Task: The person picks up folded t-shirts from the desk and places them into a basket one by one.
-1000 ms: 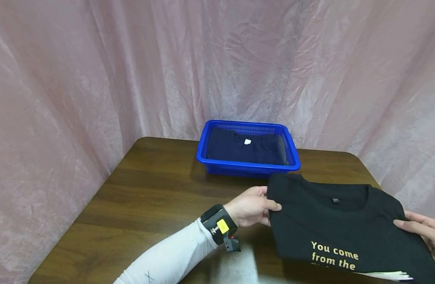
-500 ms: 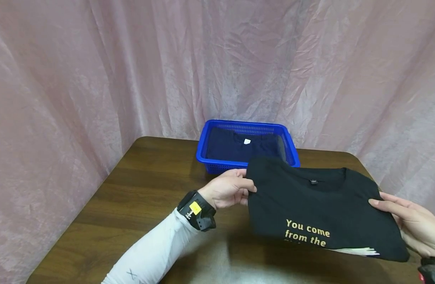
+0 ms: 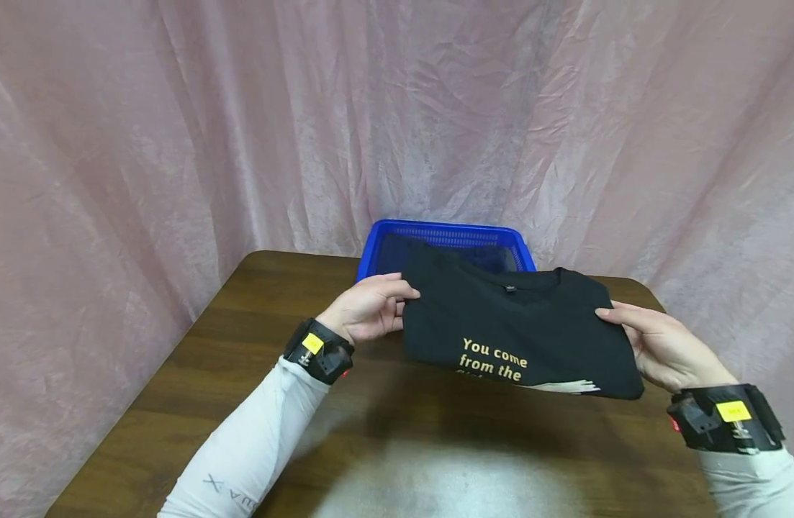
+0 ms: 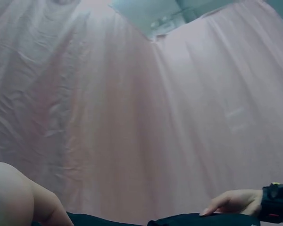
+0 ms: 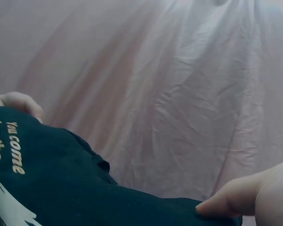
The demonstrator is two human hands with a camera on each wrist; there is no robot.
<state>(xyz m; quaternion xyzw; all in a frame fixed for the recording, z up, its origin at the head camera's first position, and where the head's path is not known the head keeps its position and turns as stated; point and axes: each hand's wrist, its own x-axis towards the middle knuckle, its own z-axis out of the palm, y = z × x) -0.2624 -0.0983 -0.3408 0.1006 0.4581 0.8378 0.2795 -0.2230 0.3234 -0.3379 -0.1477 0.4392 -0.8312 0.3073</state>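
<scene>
A folded black T-shirt with yellow lettering hangs in the air between my two hands, collar toward the back. My left hand pinches its left edge, thumb on top. On the opposite edge, my right hand grips the cloth with the thumb over it. Behind the shirt, partly covered by it, stands a blue plastic basket. Inside the basket lies dark navy folded clothing, mostly hidden now. In the right wrist view, the right thumb presses on the T-shirt.
The basket rests on a brown wooden table near its back edge. Pink curtains hang behind the table and on both sides. Light reflects off the table's front part.
Both hands have carried the black T-shirt leftward and toward the back, from the table's right front to over the basket's front edge. The right forearm has come into view. The basket has stayed put.
</scene>
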